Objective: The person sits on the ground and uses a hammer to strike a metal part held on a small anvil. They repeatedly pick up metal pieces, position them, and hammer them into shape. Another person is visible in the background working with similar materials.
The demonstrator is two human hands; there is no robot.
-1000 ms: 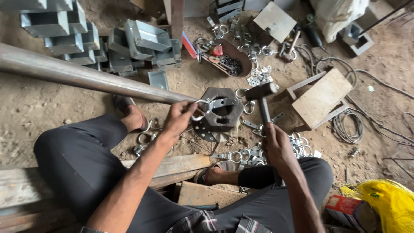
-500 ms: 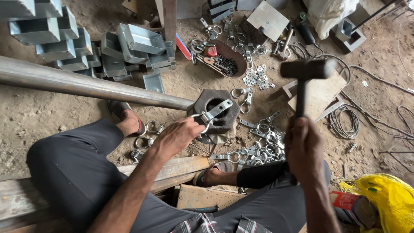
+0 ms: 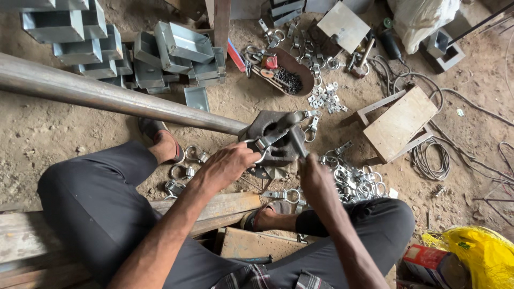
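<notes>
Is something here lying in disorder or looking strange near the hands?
Yes. Metal ring clamps lie scattered loose on the dirt floor beside the right hand, and small brackets have spread outside the brown tray. Nothing looks broken.

Right hand [image 3: 316, 176] swung hammer [image 3: 292, 128] down from raised position onto clamp [image 3: 267, 142] on block [image 3: 267, 136].

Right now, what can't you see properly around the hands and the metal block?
Head view:
- Hammer head: blurred by motion.
- Right hand: its grip faces away.
- Silver ring clamp: partly covered by the left hand.
- Long grey steel pipe: cut off at the left edge.
- Dark hexagonal metal block: underside hidden.
</notes>
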